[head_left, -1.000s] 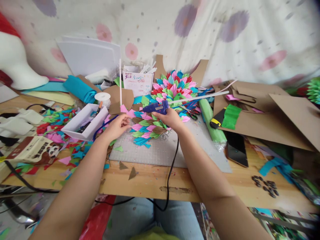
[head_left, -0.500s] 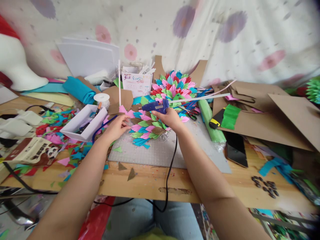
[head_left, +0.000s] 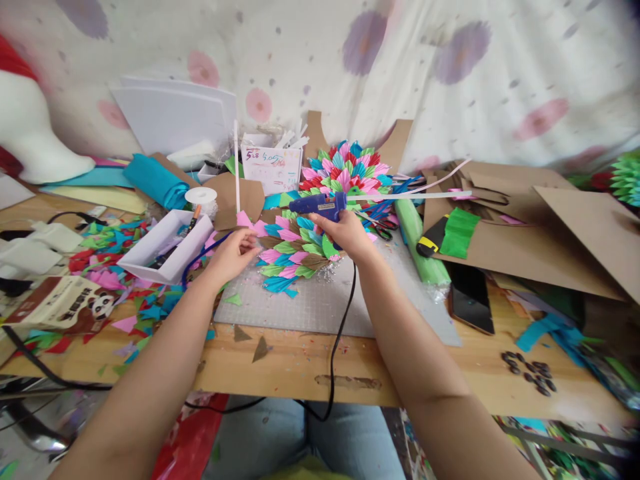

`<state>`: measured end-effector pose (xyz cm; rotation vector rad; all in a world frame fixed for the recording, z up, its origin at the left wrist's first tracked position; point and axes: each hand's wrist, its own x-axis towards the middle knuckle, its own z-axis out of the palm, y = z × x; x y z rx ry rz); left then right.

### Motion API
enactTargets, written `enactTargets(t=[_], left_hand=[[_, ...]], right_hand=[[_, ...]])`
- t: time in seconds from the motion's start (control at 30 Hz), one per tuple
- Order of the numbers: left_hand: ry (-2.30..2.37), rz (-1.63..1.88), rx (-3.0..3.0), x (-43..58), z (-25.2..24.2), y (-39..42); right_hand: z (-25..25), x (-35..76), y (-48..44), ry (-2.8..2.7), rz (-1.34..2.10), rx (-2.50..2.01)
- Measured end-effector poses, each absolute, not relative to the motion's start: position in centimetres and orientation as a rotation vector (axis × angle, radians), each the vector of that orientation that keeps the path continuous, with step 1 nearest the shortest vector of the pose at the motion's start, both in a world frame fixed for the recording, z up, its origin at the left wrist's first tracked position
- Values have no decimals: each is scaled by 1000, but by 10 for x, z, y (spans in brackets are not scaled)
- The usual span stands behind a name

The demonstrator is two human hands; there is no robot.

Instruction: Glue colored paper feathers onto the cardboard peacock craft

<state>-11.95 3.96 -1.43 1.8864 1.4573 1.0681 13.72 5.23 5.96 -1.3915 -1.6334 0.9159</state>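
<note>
My right hand (head_left: 345,233) grips a blue hot glue gun (head_left: 320,206), its nozzle pointing left and a long white glue stick (head_left: 410,196) jutting from its back. Below the gun lies a craft piece (head_left: 295,257) covered in overlapping pleated paper leaves in pink, blue, green and brown. My left hand (head_left: 233,257) is at the left edge of this piece, fingers loosely bent and apart, with nothing visible in them. Pink paper pieces (head_left: 243,221) lie just beyond its fingertips. Under the craft piece is a grey cutting mat (head_left: 290,313).
A white box (head_left: 167,247) of pens and many paper scraps (head_left: 127,323) lie on the left. Behind stand a white box of strips (head_left: 273,170) and a second leafy piece (head_left: 345,170). Scissors (head_left: 383,231), a utility knife (head_left: 433,237), a phone (head_left: 470,298) and cardboard (head_left: 525,253) are to the right. The gun's black cord (head_left: 343,327) hangs over the table edge.
My right hand has moved the glue gun slightly right and up, away from the leaves. My left hand has stayed nearly in place.
</note>
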Motion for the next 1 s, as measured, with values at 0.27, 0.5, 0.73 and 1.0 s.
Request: enactTargets(t=[0.27,0.5,0.73,1.0], left_hand=[[1422,973,1914,-115,-13,38],[1455,994,1905,-112,-12,40],[1456,1028,1908,-113,-11,37],[1412,1037,1856,-115,-15,40]], right_hand=[[61,138,53,-1569,935,-1364],[63,137,51,-1571,967,-1355],[64,139,50,-1551,951,-1362],[66,143,52,-1539,948,-1342]])
